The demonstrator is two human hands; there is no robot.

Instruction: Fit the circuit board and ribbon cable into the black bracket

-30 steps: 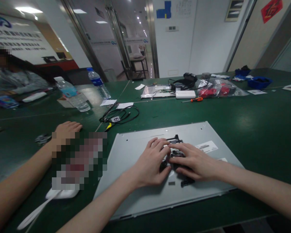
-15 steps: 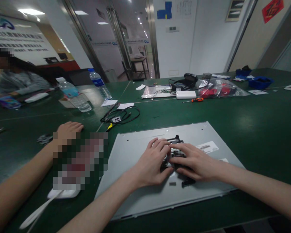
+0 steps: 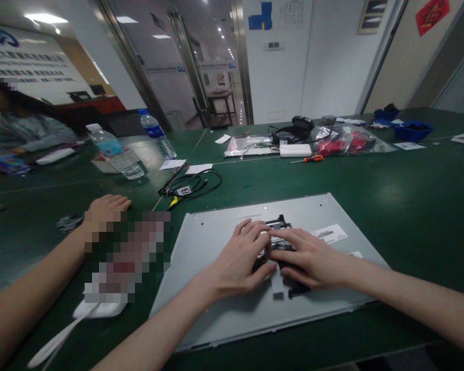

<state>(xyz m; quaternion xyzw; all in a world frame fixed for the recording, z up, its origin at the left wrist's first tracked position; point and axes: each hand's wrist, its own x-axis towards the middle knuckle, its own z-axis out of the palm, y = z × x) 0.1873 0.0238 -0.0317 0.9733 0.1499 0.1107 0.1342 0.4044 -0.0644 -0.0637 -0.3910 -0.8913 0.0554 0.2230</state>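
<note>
A grey metal panel lies flat on the green table. At its middle sits a black part with a bracket behind it. My left hand and my right hand meet over this part, fingers curled and pinching it from both sides, so most of it is hidden. A pale flat strip runs out from under my fingers toward me. A small black piece lies just below my right hand.
Another person's forearm and hand rest on the table to the left, beside a white object. Black cables, water bottles, a screwdriver, a white box and bagged red parts lie farther back.
My hands have hardly moved. The pale strip below my fingers now shows longer than before. The other person's hand stays put.
</note>
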